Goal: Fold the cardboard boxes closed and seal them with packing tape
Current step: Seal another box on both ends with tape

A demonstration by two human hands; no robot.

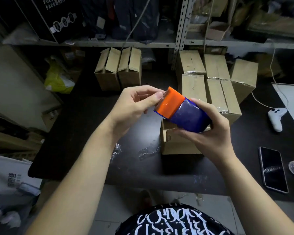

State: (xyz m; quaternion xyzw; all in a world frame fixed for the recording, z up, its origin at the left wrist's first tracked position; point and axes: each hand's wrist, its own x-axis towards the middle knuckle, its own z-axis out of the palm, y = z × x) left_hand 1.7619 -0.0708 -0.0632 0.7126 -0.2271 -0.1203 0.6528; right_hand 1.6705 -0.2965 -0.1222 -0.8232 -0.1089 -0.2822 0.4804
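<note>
The tape dispenser [185, 114] is showing orange and dark blue; the boxes [175, 143] are looking tan, the table [85, 124] black, the shirt [173, 221] black with white lettering.

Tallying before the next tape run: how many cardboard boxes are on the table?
8 boxes: two at back centre, five clustered at back right, and one in front, below the tape dispenser. More may hide behind the cluster.

black shirt [173, 221], white lettering; bare forearms
</note>
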